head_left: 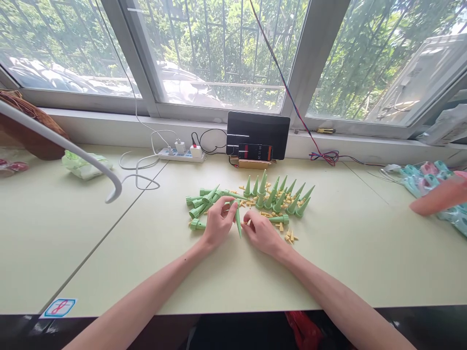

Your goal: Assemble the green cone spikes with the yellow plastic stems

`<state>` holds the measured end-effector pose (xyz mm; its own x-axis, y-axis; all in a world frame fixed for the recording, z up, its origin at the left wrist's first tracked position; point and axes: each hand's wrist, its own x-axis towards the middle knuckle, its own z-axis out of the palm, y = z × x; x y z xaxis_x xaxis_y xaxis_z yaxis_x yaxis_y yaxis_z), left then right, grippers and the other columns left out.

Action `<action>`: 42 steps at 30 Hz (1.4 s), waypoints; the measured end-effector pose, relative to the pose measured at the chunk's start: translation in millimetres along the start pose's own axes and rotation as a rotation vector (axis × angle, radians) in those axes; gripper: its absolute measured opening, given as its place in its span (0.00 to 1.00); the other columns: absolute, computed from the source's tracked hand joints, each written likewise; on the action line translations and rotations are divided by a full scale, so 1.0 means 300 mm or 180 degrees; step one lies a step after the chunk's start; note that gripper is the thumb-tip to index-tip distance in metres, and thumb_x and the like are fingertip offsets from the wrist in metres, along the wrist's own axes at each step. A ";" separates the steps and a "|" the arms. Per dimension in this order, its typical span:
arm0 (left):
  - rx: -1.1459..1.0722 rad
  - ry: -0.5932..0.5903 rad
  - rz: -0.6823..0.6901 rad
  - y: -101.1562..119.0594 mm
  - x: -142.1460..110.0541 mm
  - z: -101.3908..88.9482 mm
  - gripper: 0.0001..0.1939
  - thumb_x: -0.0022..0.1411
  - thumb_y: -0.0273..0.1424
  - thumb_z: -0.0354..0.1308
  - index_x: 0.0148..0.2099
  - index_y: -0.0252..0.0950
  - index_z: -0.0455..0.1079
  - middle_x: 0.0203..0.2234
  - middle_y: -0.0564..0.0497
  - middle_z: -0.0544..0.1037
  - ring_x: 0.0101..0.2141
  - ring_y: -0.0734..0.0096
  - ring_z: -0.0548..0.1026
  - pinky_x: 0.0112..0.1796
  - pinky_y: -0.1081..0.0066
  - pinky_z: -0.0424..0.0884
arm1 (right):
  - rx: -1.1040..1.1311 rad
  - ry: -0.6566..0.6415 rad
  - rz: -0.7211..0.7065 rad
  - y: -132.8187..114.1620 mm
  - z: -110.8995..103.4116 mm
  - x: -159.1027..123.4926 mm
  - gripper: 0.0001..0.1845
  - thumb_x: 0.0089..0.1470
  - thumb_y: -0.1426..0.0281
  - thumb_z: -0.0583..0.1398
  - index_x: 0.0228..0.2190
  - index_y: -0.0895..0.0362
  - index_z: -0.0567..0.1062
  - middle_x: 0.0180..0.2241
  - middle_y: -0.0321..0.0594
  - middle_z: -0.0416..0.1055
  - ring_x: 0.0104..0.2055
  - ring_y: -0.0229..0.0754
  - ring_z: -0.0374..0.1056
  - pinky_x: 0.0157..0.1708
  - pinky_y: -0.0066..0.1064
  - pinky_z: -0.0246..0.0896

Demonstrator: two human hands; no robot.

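Note:
My left hand (220,218) is closed on a green plastic spike (239,224), its tip pointing down toward me. Just to the right, my right hand (263,231) is pinched around a small yellow plastic piece (243,223), mostly hidden by the fingers. Behind the left hand lies a heap of green spikes (199,210) on their sides, with ribbed caps. Several more green spikes (272,195) stand upright beyond my right hand, with yellow pieces scattered among them. A small pile of yellow pieces (291,237) lies right of that hand.
A phone (255,152) leans on a dark tablet (258,129) by the window. Left of it are a power strip (182,155) and loose cables. A white curved arm (91,163) reaches over the table's left side. Bagged items (438,194) lie at the right.

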<state>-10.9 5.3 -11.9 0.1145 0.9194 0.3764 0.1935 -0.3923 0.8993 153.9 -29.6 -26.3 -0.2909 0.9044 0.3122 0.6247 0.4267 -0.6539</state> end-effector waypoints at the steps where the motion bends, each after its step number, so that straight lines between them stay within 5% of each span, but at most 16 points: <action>1: 0.0005 -0.0013 -0.0010 0.002 0.001 -0.001 0.12 0.65 0.41 0.57 0.42 0.37 0.68 0.20 0.56 0.69 0.18 0.75 0.69 0.17 0.76 0.63 | 0.0055 0.0038 0.0025 0.000 0.000 0.000 0.04 0.59 0.75 0.55 0.32 0.56 0.67 0.29 0.36 0.68 0.27 0.38 0.61 0.30 0.30 0.58; 10: -0.0018 -0.0062 0.0001 0.003 0.006 -0.002 0.12 0.64 0.41 0.58 0.41 0.36 0.68 0.22 0.55 0.71 0.20 0.74 0.72 0.18 0.76 0.67 | 0.0556 0.0565 -0.0199 -0.005 -0.008 -0.002 0.14 0.65 0.70 0.52 0.49 0.54 0.73 0.39 0.43 0.71 0.31 0.40 0.67 0.32 0.32 0.65; 17: -0.0063 -0.0209 0.0049 -0.005 0.007 -0.003 0.13 0.64 0.41 0.58 0.41 0.36 0.69 0.23 0.55 0.72 0.20 0.73 0.74 0.20 0.74 0.70 | 0.0833 0.0949 -0.0239 -0.022 -0.017 -0.002 0.12 0.66 0.69 0.52 0.43 0.54 0.76 0.38 0.43 0.70 0.37 0.41 0.69 0.35 0.32 0.68; 25: -0.0230 -0.0415 0.0204 -0.032 0.005 0.004 0.12 0.64 0.39 0.58 0.43 0.36 0.72 0.39 0.47 0.74 0.25 0.74 0.75 0.25 0.71 0.75 | 0.1235 0.1104 0.0035 -0.015 -0.009 0.004 0.08 0.63 0.66 0.56 0.37 0.56 0.74 0.35 0.41 0.73 0.35 0.41 0.71 0.33 0.32 0.70; 34: 0.0020 -0.0492 0.0459 -0.010 0.003 0.005 0.10 0.64 0.36 0.58 0.43 0.37 0.73 0.36 0.48 0.72 0.27 0.74 0.72 0.27 0.72 0.75 | 0.1182 0.1103 0.0012 -0.013 -0.013 0.013 0.09 0.62 0.66 0.58 0.35 0.56 0.76 0.33 0.40 0.75 0.33 0.40 0.71 0.33 0.31 0.70; 42: 0.0239 -0.0559 0.0645 -0.023 0.004 0.002 0.09 0.65 0.34 0.56 0.45 0.38 0.73 0.40 0.45 0.73 0.40 0.65 0.75 0.34 0.68 0.78 | 0.1169 0.1134 0.0036 -0.009 -0.014 0.020 0.09 0.61 0.66 0.58 0.34 0.56 0.77 0.33 0.40 0.77 0.33 0.41 0.71 0.33 0.32 0.68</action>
<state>-11.6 9.0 -17.8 0.3241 0.8051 0.4967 0.2204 -0.5748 0.7880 153.5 -25.2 -19.9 0.0196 0.8785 0.4773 0.3121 0.4482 -0.8377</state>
